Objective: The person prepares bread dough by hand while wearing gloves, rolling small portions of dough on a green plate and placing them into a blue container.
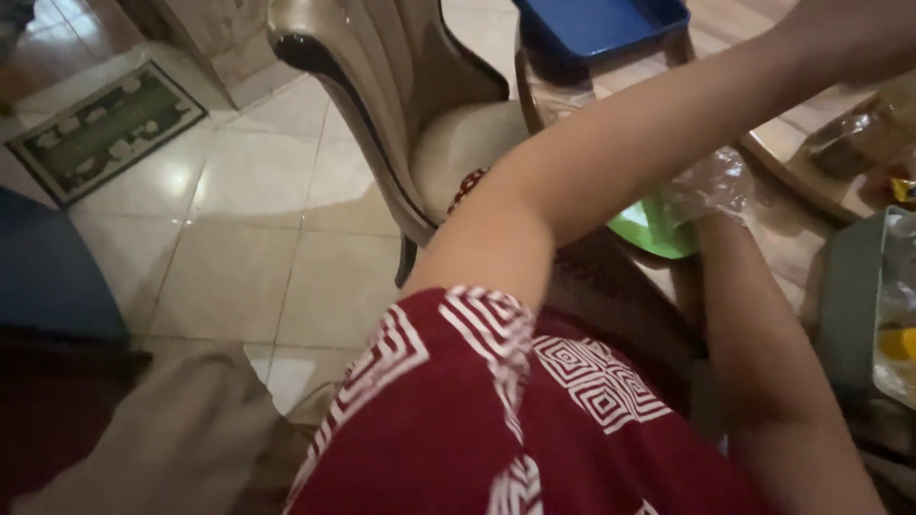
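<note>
Crossing arms hide both hands, so their grip cannot be told. Clear plastic bag [711, 181] sits bunched over a green plate [649, 229] on the tabletop [792, 224]; looks light, limp, slippery, best pinched at a bunched fold.

Left forearm [611, 162] crosses the frame and blocks the way to the table edge. Chair [382, 95] stands close at left, blue tray [601, 24] beyond, grey bin [849, 286] at right. Open tiled floor [239, 238] lies left of the chair.
</note>
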